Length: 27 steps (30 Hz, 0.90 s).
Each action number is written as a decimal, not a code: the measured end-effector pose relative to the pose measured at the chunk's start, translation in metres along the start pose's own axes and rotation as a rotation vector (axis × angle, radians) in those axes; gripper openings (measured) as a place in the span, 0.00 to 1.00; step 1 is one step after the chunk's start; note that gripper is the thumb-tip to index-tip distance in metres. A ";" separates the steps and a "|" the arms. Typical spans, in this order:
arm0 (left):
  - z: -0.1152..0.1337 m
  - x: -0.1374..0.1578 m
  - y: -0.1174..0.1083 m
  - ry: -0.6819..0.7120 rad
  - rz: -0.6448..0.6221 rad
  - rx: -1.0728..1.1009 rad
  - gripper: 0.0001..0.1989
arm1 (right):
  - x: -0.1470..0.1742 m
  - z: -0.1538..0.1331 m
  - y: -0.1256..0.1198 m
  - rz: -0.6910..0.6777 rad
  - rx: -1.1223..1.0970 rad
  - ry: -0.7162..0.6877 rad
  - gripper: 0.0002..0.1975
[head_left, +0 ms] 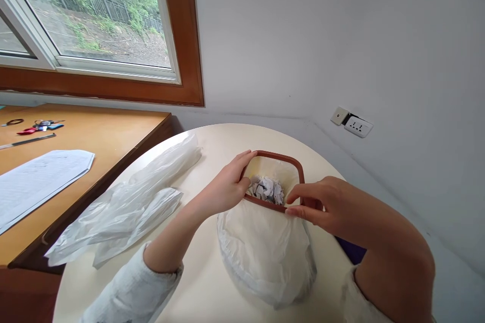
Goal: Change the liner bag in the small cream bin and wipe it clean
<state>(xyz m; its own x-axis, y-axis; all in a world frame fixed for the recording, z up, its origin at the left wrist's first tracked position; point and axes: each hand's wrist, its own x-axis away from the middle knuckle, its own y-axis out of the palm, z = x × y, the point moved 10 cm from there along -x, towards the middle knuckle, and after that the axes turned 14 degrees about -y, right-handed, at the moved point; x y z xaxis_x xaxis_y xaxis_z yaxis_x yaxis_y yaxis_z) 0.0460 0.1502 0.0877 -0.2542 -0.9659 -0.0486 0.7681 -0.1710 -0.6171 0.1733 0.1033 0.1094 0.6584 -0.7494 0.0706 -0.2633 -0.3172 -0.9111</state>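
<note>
A small trash bin with a brown rim (pixel 271 206) stands on the round table, and a whitish plastic bag (pixel 265 247) puffs out around its outside. Inside lies crumpled paper (pixel 267 189), printed in places. My left hand (pixel 231 184) is closed over the left side of the rim, thumb on the inner side. At the front right corner, my right hand (pixel 316 199) pinches the rim, the index finger inside and the thumb at the outer edge. The bin's lower body is hidden by the bag.
A loose translucent plastic bag (pixel 132 207) lies on the left of the round cream table (pixel 235 136). A wooden desk (pixel 113 123) beside it bears paper sheets (pixel 45 181), keys (pixel 43 125) and a pen-like item (pixel 28 141). Behind are a window and wall sockets (pixel 358 126).
</note>
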 end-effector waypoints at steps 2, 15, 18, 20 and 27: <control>-0.002 0.000 0.000 -0.024 0.010 -0.048 0.29 | 0.001 0.004 -0.005 0.028 -0.009 0.010 0.15; -0.003 0.002 0.003 -0.072 0.022 -0.136 0.28 | -0.015 0.041 -0.020 0.222 0.034 -0.005 0.21; 0.000 0.003 0.003 -0.066 0.017 -0.149 0.28 | -0.019 0.039 -0.015 0.169 -0.038 -0.008 0.22; 0.001 0.003 0.004 -0.053 0.012 -0.156 0.28 | -0.021 0.039 -0.014 0.160 -0.046 -0.009 0.22; -0.003 0.002 0.008 -0.041 -0.009 -0.184 0.27 | -0.022 0.049 -0.012 0.153 -0.037 0.000 0.29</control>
<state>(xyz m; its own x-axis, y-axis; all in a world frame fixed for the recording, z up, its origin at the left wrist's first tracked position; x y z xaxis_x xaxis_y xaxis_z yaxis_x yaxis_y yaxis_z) 0.0494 0.1474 0.0802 -0.2329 -0.9724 -0.0127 0.6444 -0.1445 -0.7509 0.1961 0.1519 0.0990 0.6084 -0.7908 -0.0674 -0.3860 -0.2206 -0.8957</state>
